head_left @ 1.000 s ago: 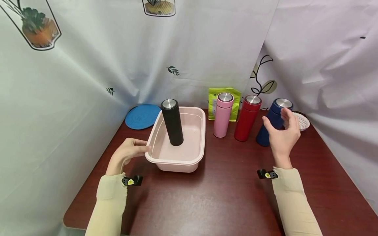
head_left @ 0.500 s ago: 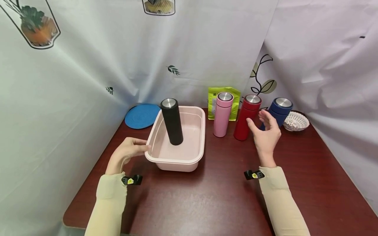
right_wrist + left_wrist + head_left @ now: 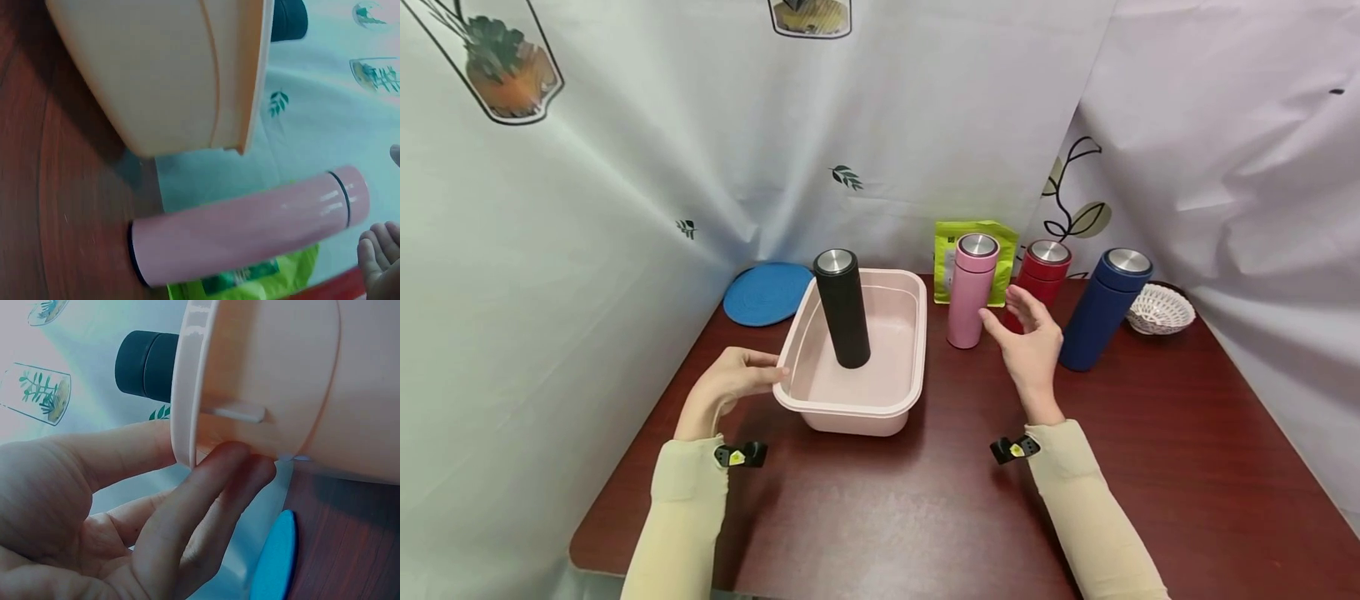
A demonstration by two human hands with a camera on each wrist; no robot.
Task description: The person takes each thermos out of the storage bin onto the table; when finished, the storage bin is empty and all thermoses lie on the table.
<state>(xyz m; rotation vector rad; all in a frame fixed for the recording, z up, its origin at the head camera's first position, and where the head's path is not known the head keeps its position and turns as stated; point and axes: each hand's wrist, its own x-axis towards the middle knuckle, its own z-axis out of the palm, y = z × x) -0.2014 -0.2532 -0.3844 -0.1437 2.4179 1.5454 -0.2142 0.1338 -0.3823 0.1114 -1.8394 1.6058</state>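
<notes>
My left hand (image 3: pixel 730 387) pinches the left rim of a pale pink plastic basin (image 3: pixel 891 375). In the left wrist view, the thumb is on one side of the rim and fingers press the outer wall. A black thermos bottle (image 3: pixel 844 312) with a silver-topped lid stands inside the basin. My right hand (image 3: pixel 1033 350) holds nothing; thumb and fingers are spread apart in front of a red thermos bottle (image 3: pixel 1047 275), hiding its lower part. Just left of the thumb stands a pink thermos bottle (image 3: pixel 970 300), also large in the right wrist view. Touching it cannot be told.
A blue thermos bottle (image 3: pixel 1097 321) stands right of the red one, with a white woven basket (image 3: pixel 1161 310) behind it. A lime-green pouch (image 3: pixel 943 275) leans at the back. A round blue mat (image 3: pixel 767 293) lies at the back left of the dark red table (image 3: pixel 880 517).
My right hand has moved left, from the blue thermos bottle past the red one to near the pink one. My left hand stays on the basin's rim.
</notes>
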